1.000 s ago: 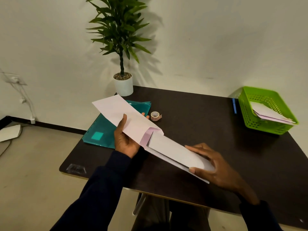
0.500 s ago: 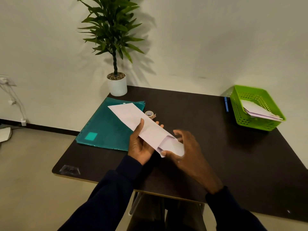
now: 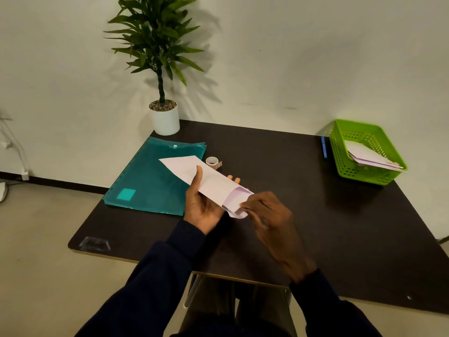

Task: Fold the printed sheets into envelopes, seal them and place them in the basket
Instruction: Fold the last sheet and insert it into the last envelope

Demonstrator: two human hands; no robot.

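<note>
Left hand [image 3: 204, 205] grips the envelope [image 3: 209, 181] above the table [image 3: 291, 166], thumb on top, fingers mostly hidden beneath. Any sheet inside cannot be made out. Right hand [image 3: 269, 215] pinches the envelope's open near end with bent fingers. The basket [image 3: 349, 171] stands far right.

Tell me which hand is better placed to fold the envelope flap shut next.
Probably the right hand: its fingers pinch the open flap end of the envelope, while the left hand grips the envelope's middle, thumb on top, and steadies it.
</note>
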